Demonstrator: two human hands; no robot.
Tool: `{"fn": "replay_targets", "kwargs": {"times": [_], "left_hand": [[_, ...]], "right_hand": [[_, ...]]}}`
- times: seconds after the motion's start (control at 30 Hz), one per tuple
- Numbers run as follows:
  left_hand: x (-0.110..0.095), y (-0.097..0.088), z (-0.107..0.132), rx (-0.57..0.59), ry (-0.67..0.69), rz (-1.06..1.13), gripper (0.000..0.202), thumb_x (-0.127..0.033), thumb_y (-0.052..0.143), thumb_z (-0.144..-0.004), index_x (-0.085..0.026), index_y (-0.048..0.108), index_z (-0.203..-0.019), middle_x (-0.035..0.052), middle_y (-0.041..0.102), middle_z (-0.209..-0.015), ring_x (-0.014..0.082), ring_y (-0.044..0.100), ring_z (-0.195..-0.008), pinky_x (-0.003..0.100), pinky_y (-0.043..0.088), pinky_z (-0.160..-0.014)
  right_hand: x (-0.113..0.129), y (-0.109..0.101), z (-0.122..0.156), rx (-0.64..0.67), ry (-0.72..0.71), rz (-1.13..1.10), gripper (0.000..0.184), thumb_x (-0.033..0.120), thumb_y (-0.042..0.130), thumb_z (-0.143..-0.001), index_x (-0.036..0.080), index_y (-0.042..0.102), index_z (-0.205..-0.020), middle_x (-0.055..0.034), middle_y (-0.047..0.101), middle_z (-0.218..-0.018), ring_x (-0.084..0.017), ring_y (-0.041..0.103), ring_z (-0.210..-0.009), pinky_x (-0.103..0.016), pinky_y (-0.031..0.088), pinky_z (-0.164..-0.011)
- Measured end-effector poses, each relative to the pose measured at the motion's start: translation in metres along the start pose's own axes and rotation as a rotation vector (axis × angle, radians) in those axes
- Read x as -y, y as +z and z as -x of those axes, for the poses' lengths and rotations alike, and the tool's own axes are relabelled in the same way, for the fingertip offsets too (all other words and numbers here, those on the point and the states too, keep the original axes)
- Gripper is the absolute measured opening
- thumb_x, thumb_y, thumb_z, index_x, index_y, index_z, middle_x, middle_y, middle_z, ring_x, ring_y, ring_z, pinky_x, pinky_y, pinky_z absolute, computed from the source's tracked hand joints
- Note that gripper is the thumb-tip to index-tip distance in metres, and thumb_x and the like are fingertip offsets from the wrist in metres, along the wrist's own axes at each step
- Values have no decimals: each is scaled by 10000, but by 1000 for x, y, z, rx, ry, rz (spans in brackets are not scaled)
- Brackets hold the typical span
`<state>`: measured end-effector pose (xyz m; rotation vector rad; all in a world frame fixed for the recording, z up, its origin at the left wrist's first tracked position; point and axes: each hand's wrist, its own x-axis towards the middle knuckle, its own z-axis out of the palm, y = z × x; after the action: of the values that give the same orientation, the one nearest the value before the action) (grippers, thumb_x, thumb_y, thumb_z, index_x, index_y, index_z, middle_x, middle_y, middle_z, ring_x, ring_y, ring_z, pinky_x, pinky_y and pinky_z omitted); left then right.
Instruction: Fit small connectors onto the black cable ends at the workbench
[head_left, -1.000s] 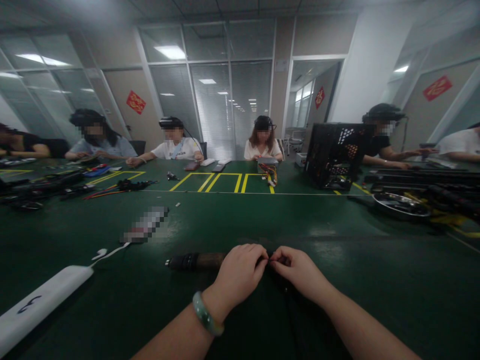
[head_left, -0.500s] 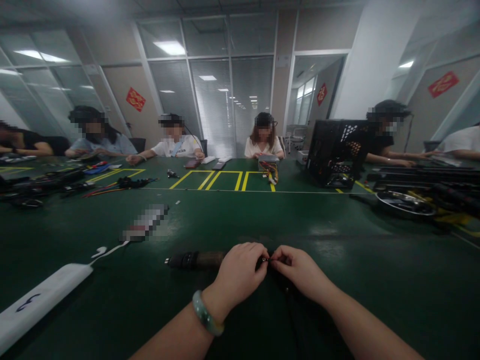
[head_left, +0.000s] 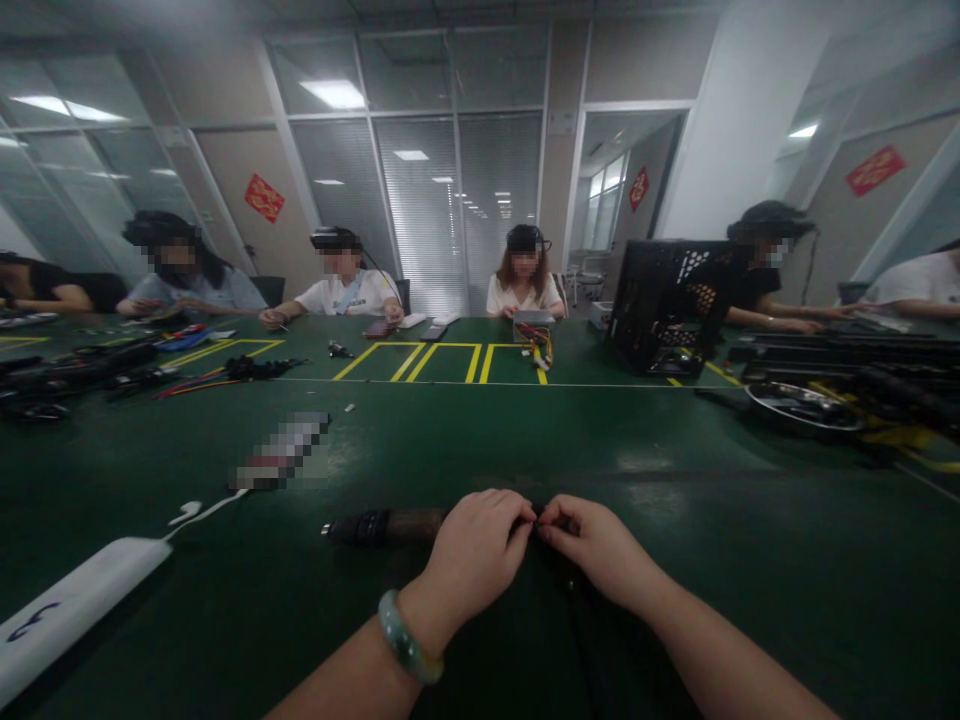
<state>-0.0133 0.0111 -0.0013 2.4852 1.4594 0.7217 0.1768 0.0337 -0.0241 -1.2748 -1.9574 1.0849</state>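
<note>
My left hand, with a green bangle on the wrist, is closed around one end of a dark cylindrical tool that lies on the green table. My right hand meets it fingertip to fingertip, its fingers pinched on a small part at the tool's end that I cannot make out. A black cable runs from under my hands toward me.
A white power strip with its white cord lies at the left. A black mesh computer case stands at the back right, beside dark parts and cables. Several people sit around the table's far edge. Yellow lines mark the table.
Both hands stay together on the tool's end. The view has shifted slightly, nothing else has moved.
</note>
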Motion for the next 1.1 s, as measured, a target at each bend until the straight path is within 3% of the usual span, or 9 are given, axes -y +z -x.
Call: {"fn": "replay_targets", "kwargs": {"times": [0.67,1.1], "left_hand": [[-2,0,-1,12,-27,-37,132,-205,484,-882,-236,579,-968,-3,632,-944,180,569,-903,330,414,-833],[-1,0,-1,4,5,-21,128,-196,537,-811,-225,579,-928,8,629,-971,195,566,-918,347,413,-858]], "right_hand": [[0,0,1,5,-34,28,95,253,563,-836,193,637,-824,16,647,-759,-137,582,-696,-212,389,-605],[-1,-1,0,-5,-38,55,82,243,565,-833,204,636,-820,16,655,-768,-141,588,-698,-219,385,-595]]}}
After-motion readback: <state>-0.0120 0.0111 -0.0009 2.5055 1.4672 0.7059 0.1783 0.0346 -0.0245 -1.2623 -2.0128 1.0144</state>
